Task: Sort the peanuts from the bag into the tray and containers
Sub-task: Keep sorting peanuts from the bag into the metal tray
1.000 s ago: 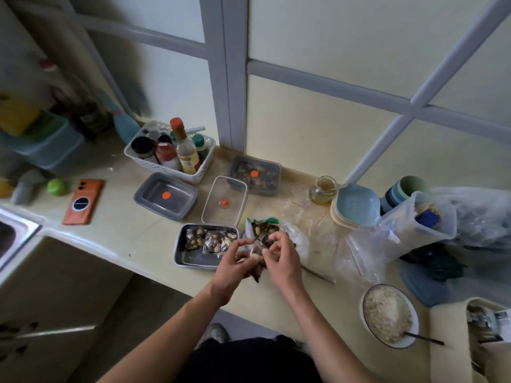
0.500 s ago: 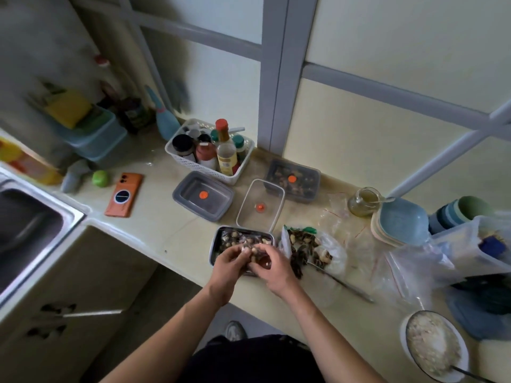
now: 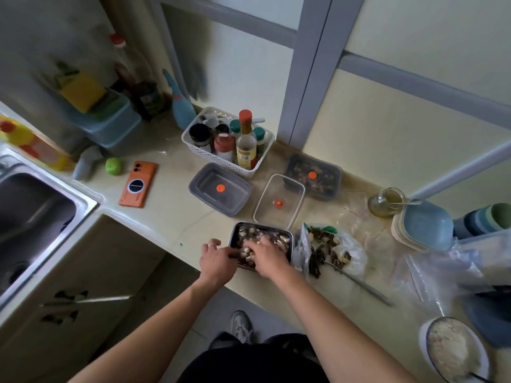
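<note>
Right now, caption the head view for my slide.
Left hand at the metal tray, right hand on its peanuts, open bag alongside.

Left forearm (image 3: pixel 154 324) and right forearm (image 3: pixel 326 308) bare to frame edge. Thin pale ring (image 3: pixel 210 245) on finger of left hand (image 3: pixel 218 262). Plain black garment (image 3: pixel 249 360) across bottom of view, loose, cut unclear. Grey-and-white sneaker (image 3: pixel 242 326) with darker panels on foot below.

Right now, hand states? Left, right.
Left hand: at the rectangular metal tray's near-left rim; grip cannot be told.
Right hand: fingers down among the brown peanuts in it; grip cannot be told.
</note>
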`<state>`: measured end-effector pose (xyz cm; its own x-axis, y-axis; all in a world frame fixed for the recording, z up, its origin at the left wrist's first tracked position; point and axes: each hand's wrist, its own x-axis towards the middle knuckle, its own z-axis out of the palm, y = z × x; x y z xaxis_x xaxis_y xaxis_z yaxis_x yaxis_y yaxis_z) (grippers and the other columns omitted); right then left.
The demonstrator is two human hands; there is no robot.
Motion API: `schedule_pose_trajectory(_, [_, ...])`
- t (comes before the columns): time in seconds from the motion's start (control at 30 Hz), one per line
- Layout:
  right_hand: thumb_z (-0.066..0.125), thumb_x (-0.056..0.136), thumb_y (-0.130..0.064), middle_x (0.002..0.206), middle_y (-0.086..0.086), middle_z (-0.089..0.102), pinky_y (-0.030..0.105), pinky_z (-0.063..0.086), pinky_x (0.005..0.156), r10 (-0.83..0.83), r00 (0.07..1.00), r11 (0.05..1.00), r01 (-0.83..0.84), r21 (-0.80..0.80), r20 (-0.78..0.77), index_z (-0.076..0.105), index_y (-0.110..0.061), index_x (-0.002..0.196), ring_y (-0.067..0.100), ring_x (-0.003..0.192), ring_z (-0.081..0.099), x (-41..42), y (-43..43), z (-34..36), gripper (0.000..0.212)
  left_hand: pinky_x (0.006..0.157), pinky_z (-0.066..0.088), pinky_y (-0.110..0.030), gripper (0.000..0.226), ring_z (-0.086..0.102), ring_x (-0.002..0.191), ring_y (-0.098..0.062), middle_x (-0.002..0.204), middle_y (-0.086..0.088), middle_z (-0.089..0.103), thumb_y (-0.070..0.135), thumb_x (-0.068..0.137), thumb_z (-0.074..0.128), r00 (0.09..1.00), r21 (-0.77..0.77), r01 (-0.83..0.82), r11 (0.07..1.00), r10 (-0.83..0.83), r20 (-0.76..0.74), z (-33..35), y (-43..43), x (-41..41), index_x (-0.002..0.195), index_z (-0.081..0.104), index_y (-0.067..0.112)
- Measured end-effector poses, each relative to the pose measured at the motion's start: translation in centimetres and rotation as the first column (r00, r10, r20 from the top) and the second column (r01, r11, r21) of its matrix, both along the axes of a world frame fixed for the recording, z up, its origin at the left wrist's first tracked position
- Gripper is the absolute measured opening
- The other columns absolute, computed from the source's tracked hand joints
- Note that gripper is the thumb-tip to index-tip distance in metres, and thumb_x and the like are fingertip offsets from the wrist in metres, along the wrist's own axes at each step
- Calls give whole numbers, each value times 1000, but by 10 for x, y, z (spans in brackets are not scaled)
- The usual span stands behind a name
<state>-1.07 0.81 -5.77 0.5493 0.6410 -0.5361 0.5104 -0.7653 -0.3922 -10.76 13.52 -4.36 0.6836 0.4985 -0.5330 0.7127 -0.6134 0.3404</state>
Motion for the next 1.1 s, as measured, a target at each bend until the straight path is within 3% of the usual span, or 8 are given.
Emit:
schedule_pose_trajectory(0.1, [52,100,-8,142,13,36,48,48,103,90,996,992,-90,-88,-4,47,-37,148,40,124,52,0,9,-7,57,85,45,-37,26,55,105,-33,117,-13,57,10,93,49,990,-8,-28,1000,29,138,-1,2,1,114,65,13])
schedule_pose_trajectory(0.2, [48,101,-7,138,16,45,51,49,101,55,999,997,-54,-60,3,42,-30,151,42,123,53,-3,16,-7,55,67,34,-33,22,52,80,-29,93,-9,55,-1,87,46,975,-55,-76,996,86,204,-1,3,4,104,54,9])
schedule_pose_trajectory(0.37, [41,104,-6,129,12,56,43,50,88,-180,940,981,194,-22,290,56,-15,133,33,113,62,-18,19,-6,34,75,38,-28,31,57,95,-28,110,-9,58,-3,84,48,975,-96,-102,990,118,187,-8,2,4,109,61,9])
schedule_pose_trajectory(0.5, [37,108,-12,116,15,66,37,42,77,-311,926,950,301,79,214,61,-8,121,34,108,64,-35,25,-16,28,81,39,-24,33,58,101,-28,115,-10,56,-1,84,47,975,-127,-110,986,132,180,-10,-1,3,113,61,7])
schedule_pose_trajectory(0.73, [50,97,-9,123,13,68,41,55,92,-282,959,950,277,142,17,61,-10,137,33,116,62,-23,14,-17,41,86,47,-33,33,58,102,-28,117,-9,58,3,86,49,978,-82,-100,992,114,174,-11,-4,0,115,62,9])
schedule_pose_trajectory(0.8, [51,97,-11,118,12,68,42,56,89,-294,955,939,280,199,44,66,-11,126,32,111,63,-24,5,-11,32,83,51,-36,31,59,98,-27,116,-9,57,5,86,48,978,-19,-117,993,118,171,-11,-9,1,113,62,9])
schedule_pose_trajectory(0.97, [51,96,-11,90,-1,60,27,50,63,-591,770,750,414,516,241,59,-15,90,16,76,57,-27,-45,10,10,82,52,-41,28,52,102,-31,119,-13,47,12,87,55,976,154,-159,975,132,173,-1,-41,14,113,61,4])
schedule_pose_trajectory(1.1, [57,95,-8,89,-2,51,28,54,57,-725,637,664,543,514,263,55,-15,88,15,73,54,-2,-111,1,10,85,50,-44,31,50,108,-36,125,-17,51,11,81,61,978,226,-77,971,29,208,4,-79,31,111,62,9])
